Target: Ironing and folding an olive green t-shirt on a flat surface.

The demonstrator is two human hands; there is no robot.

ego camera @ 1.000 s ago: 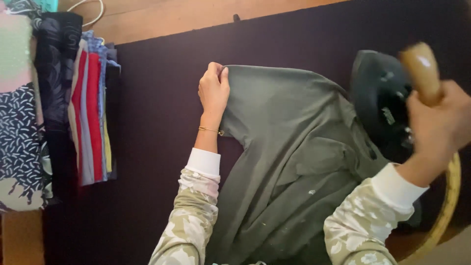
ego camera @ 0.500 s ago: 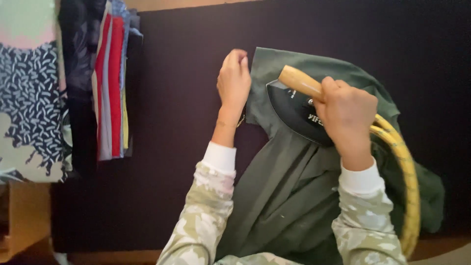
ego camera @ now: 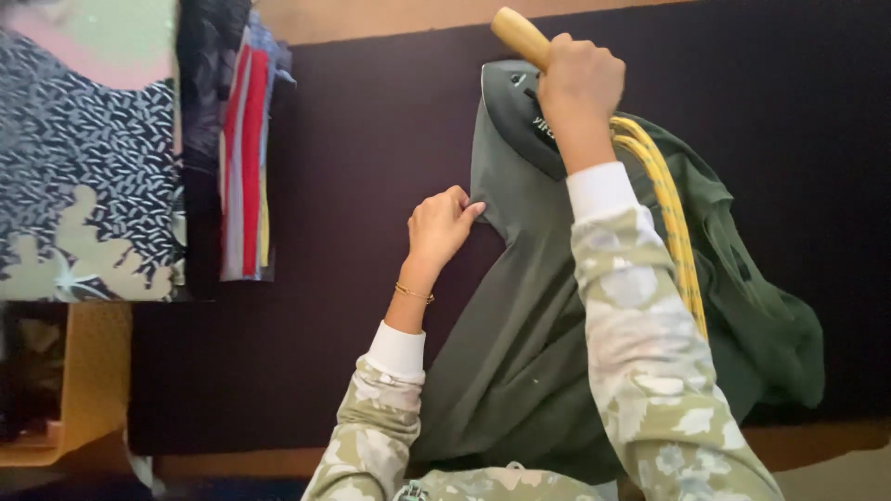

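An olive-green garment [ego camera: 529, 343] lies spread on a dark maroon ironing surface [ego camera: 371, 139]. My right hand [ego camera: 577, 85] grips the wooden handle of a dark iron [ego camera: 520, 116] that rests on the garment's far end. A yellow cord [ego camera: 666, 209] trails from the iron along my right sleeve. Fingers of my left hand [ego camera: 438, 227] pinch the garment's left edge just below the iron, holding the cloth flat.
A stack of folded clothes, red, blue and yellow among them [ego camera: 246, 158], lies at the surface's left edge. Beside it sits a black-and-white patterned fabric [ego camera: 88, 176]. A yellow wooden piece [ego camera: 88, 380] stands lower left. Bare wood shows along the far edge [ego camera: 371, 17].
The iron came down from the raised right side onto the garment and slid to its far end. My left hand shifted down along the cloth's left edge.
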